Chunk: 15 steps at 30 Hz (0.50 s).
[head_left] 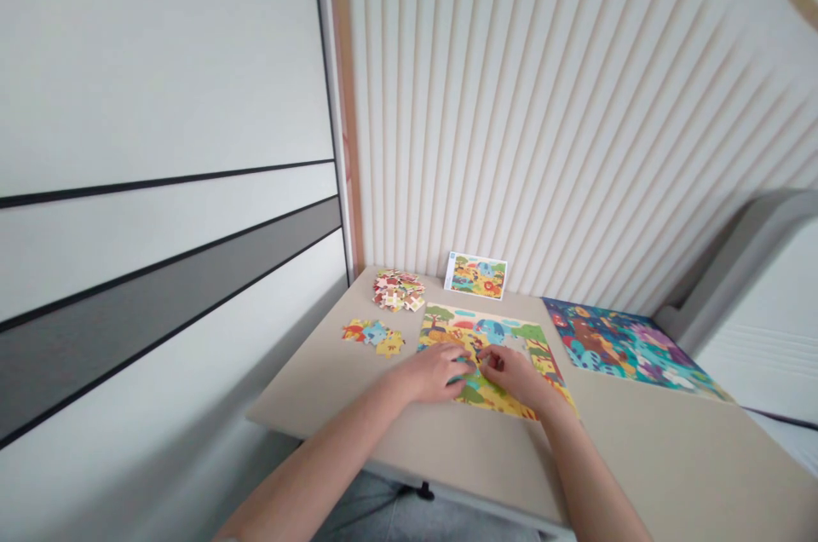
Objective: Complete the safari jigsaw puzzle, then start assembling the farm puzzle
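A colourful animal jigsaw puzzle [524, 333] lies flat on the table under both hands. My left hand [435, 372] rests on its left front part, fingers spread and touching the picture. Close beside it, over the middle of the puzzle, my right hand [513, 373] has thumb and fingertips pinched together. What sits between those fingertips is too small and too hidden to make out. The hands cover part of the picture, so the state of the pieces beneath them is hidden.
Left of the puzzle lie a few joined pieces [374, 336] and a heap of loose pieces [397, 290]. A reference picture card [476, 276] leans against the ribbed wall. A dark blue puzzle [630, 350] lies to the right on the beige table [645, 448], near a grey-white object [760, 295].
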Available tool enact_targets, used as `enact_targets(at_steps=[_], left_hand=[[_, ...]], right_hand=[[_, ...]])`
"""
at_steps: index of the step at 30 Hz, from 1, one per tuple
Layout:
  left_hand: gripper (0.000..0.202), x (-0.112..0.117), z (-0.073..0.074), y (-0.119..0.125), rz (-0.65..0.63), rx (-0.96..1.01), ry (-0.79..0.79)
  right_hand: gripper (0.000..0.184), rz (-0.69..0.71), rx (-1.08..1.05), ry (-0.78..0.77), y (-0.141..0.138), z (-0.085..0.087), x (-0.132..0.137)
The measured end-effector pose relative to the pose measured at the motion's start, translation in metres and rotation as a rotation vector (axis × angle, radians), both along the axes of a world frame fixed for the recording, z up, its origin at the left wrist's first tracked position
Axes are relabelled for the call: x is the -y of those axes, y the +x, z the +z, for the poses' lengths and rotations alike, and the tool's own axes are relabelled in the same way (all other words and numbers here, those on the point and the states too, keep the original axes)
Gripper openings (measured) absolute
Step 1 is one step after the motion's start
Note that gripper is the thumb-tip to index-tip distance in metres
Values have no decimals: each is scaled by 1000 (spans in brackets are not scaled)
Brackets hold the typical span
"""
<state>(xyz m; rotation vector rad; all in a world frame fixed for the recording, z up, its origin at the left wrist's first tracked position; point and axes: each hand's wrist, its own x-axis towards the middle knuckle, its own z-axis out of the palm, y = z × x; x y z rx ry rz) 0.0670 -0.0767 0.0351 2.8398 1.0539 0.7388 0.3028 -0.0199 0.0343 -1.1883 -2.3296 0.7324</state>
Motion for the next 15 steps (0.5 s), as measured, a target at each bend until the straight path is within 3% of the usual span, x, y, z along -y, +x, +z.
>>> enact_targets(at_steps=[2,4,6,8,9,12,15], left_hand=[[33,-1,7,-9,23,10,10],[32,-3,15,-27,154,43,30],[30,-3,21,-53,422,69,44],[26,0,23,-82,777,39,7],[26,1,22,-95,858,28,-7],[28,8,15,-123,962,-9,-59],[36,10,9,-130,1012,-67,-159]], right_hand=[[24,-22,5,45,0,0,1],[24,-80,5,93,1,1,-1],[26,-180,3,129,3,3,-4],[27,-289,-4,162,7,6,-7],[27,-338,-10,178,9,8,-9],[26,-438,-35,210,15,11,-10],[25,-476,-55,215,18,12,-9]])
